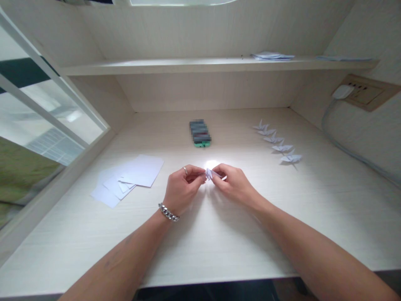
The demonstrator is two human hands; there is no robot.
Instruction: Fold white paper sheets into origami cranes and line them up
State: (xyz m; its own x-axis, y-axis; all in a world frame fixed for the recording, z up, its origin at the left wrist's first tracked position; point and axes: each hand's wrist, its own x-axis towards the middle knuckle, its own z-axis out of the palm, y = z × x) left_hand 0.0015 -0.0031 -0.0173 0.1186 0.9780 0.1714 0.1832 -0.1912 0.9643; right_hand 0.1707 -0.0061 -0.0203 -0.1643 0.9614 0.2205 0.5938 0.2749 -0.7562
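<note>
Between my two hands, just above the middle of the desk, is a small folded white paper crane (209,174). My left hand (184,186), with a ring and a chain bracelet, pinches its left side between thumb and fingers. On the other side my right hand (233,182) grips it the same way, and the fingertips cover part of the paper. Several finished paper cranes (282,148) stand in a slanting row to the right. Loose sheets of white paper (145,169) lie overlapping on the left.
A phone-like device (200,133), its face blurred, lies beyond my hands. Folded papers (272,56) rest on the shelf (188,67) above. At right, a white plug (342,91) sits in the wall socket, its grey cable (341,146) running down the side. A window (53,100) borders the left.
</note>
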